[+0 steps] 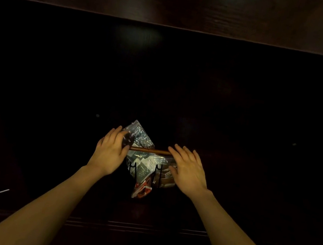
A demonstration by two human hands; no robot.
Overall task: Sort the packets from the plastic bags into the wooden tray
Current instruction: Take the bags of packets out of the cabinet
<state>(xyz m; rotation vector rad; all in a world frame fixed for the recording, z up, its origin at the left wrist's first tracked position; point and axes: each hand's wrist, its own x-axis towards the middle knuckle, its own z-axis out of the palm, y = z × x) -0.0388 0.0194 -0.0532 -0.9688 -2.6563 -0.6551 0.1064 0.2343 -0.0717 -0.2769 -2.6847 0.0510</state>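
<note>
The sorting looks barely begun, if begun at all. Both hands are down at the wooden tray [151, 151], of which only a thin brown rim shows between them, plus what may be a brown wall under the right hand — the rest is lost in the dark.

The left hand [110, 152] is at the tray's left end, its fingers straight along the edge; its grip reads as released, the fingertips resting against a clear plastic bag [139, 134] that sticks up just beyond them. The right hand [188, 169] lies flat and spread at the tray's right end, grip released too, grasping nothing that can be seen.

Between the two hands, on the near side of the rim, more clear plastic [145, 167] is heaped with the packets [142, 189] inside — dark squares and a red-and-white one nearest the person. Two thin black wire dividers [157, 173] stand among them.

No packet can be seen lying loose in a compartment. As a judgement, the bags have yet to be opened and every packet is left to sort. The counter [259, 137] around is too dark to read.
</note>
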